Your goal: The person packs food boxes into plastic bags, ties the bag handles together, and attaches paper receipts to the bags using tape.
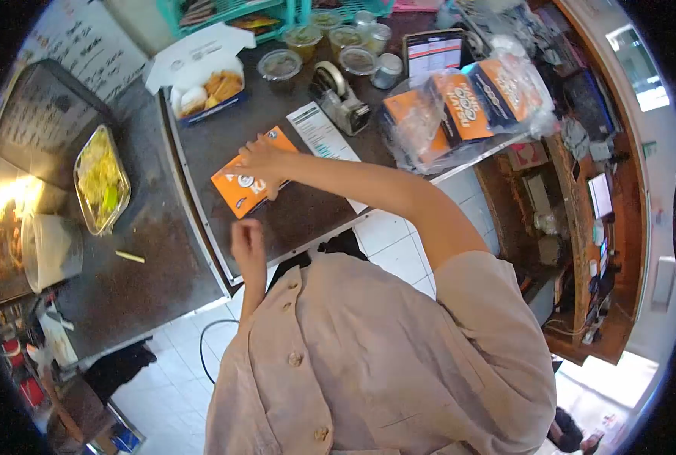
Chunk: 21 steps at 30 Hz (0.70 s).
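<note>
An orange printed box [235, 199] lies closed on the dark counter. My right hand [266, 163] reaches across from the right and grips the box over its top, with the thumb at the near edge. Just below the box's near edge is my left hand [248, 241], somewhat blurred, its fingers curled in; whatever they may hold is hidden. A printed paper slip [324, 133] lies to the right of the box, partly under my right forearm. Behind the box stands an open white-lidded box [220, 95] with fried food and a white item inside.
Several lidded cups [279, 66], a tape dispenser [345, 102] and a phone or tablet [434, 54] stand at the back. Bagged orange boxes [467, 106] sit at the right. On the left are a foil-edged tray of shredded vegetables [101, 178] and a white tub [52, 252].
</note>
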{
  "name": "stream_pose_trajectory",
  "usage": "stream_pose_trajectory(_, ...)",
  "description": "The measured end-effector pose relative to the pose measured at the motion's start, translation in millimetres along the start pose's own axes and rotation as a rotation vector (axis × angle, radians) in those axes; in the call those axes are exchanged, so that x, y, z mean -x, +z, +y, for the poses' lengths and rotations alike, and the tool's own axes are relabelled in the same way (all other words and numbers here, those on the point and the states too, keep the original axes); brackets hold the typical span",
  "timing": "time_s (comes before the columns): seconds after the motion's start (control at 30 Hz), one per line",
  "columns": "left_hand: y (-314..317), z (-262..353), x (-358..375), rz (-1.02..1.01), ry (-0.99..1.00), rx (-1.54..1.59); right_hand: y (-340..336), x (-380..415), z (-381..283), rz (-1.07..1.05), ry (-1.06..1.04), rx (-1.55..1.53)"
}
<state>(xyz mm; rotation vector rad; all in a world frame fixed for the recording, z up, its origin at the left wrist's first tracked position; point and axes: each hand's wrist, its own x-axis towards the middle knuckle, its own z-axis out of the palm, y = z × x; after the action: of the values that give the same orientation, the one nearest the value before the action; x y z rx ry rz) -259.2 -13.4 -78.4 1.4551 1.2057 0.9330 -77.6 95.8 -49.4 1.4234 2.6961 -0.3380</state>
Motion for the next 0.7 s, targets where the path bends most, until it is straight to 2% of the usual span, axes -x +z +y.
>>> stream_pose_trajectory(0.07,13,5,9,-0.410,0.170,-0.300,-3,22,-4,0.057,0.109,-0.104)
stream_pose_trajectory(0.13,22,-29,14,-0.866,-0.032,-0.141,-22,56,-16,0.128,0.209,-0.260)
stream_pose_trajectory(0.2,36,-23,-1,-0.867,0.106,-0.161,-58,115,-26,0.205,0.306,-0.463)
stream_pose_trajectory(0.23,48,-20,-6,-0.873,0.170,-0.165,-74,143,-25,0.275,0.260,-0.671)
stream_pose_trajectory(0.3,80,-12,-11,-0.893,0.290,-0.164,-107,207,-25,0.453,0.228,-0.796)
stream_pose_trajectory(0.33,98,4,-13,-0.924,0.098,-0.012,-121,238,-25,0.558,0.242,-0.705)
stream_pose_trajectory(0.37,117,19,-14,-0.925,-0.096,0.141,-129,263,-22,0.636,0.350,-0.751)
stream_pose_trajectory(0.4,141,57,-14,-0.901,-0.549,0.431,-134,284,-18,0.716,0.456,-0.791)
stream_pose_trajectory(0.47,192,113,-8,-0.669,-0.492,0.396,-137,319,-9,0.796,0.719,-0.600)
stream_pose_trajectory(0.5,239,96,-12,-0.410,0.006,0.169,-136,332,-5,0.759,0.846,-0.547)
stream_pose_trajectory(0.57,290,78,-33,-0.122,0.490,-0.076,-131,352,6,0.667,1.088,-0.439)
stream_pose_trajectory(0.63,298,78,-56,-0.102,0.477,-0.124,-118,367,20,0.539,1.181,-0.629)
stream_pose_trajectory(0.7,276,74,-61,-0.206,0.339,-0.002,-105,370,35,0.418,1.244,-0.789)
